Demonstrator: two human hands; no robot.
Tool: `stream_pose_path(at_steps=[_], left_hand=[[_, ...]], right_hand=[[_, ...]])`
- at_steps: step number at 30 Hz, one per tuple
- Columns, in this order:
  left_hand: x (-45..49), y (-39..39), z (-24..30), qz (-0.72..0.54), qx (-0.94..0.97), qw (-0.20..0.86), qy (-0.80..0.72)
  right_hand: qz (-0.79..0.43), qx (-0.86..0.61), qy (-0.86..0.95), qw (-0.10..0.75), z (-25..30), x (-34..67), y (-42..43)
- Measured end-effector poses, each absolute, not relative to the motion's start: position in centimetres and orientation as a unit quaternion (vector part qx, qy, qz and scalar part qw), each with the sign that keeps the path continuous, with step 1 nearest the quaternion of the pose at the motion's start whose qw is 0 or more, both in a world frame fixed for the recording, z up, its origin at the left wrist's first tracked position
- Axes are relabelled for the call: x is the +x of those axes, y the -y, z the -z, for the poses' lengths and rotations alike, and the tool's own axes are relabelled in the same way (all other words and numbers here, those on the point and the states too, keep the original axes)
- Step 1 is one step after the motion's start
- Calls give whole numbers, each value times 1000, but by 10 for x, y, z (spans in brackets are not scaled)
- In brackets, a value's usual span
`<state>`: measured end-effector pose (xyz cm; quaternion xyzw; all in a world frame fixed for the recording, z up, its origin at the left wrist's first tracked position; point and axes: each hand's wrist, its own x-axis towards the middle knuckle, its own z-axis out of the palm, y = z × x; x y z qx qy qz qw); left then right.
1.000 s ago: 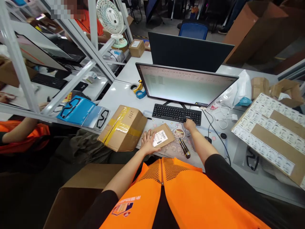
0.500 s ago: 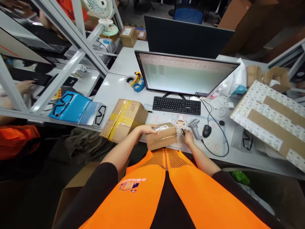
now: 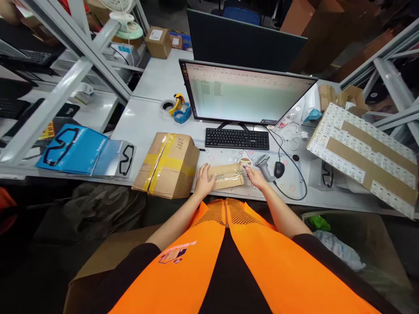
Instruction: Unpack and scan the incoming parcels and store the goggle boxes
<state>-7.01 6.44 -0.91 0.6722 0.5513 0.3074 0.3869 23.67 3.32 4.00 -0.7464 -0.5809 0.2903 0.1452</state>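
A small cardboard box (image 3: 225, 175) with clear tape along its upper face lies on the desk in front of me. My left hand (image 3: 204, 181) grips its left end, thumb on top and fingers at the far side. At the right end is my right hand (image 3: 255, 176), closed around a slim dark tool (image 3: 245, 166) that looks like a box cutter, mostly hidden by the fingers. The tool's tip is close to the box's right edge; whether it touches is too small to tell. A larger taped box (image 3: 166, 163) stands just left of my left hand.
Behind the hands are a keyboard (image 3: 237, 138) and a monitor (image 3: 245, 93). A grey barcode scanner (image 3: 266, 168) and a mouse (image 3: 279, 169) lie to the right, before a large flat carton (image 3: 363, 159). Blue packages (image 3: 73, 148) sit left; tape dispensers (image 3: 181, 111) stand farther back.
The small box has been turned and laid down on the desk, its taped face now up. My left hand has shifted to its left end, and my right hand has come against its right end.
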Motion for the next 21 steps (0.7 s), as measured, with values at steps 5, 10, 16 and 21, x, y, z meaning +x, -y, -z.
stream_pose_path(at_steps=[5, 10, 16, 21], left_hand=[[-72, -88, 34, -406, 573, 478, -527], [-74, -90, 43, -414, 536, 516, -524], [-75, -86, 45, -405, 540, 516, -528], [-75, -87, 41, -407, 538, 514, -530]], right_hand=[[-287, -742, 595, 116, -44, 232, -43], [-276, -704, 646, 104, -54, 237, -47], [-268, -702, 656, 63, -59, 244, -47], [-230, -694, 680, 44, -61, 248, -54]])
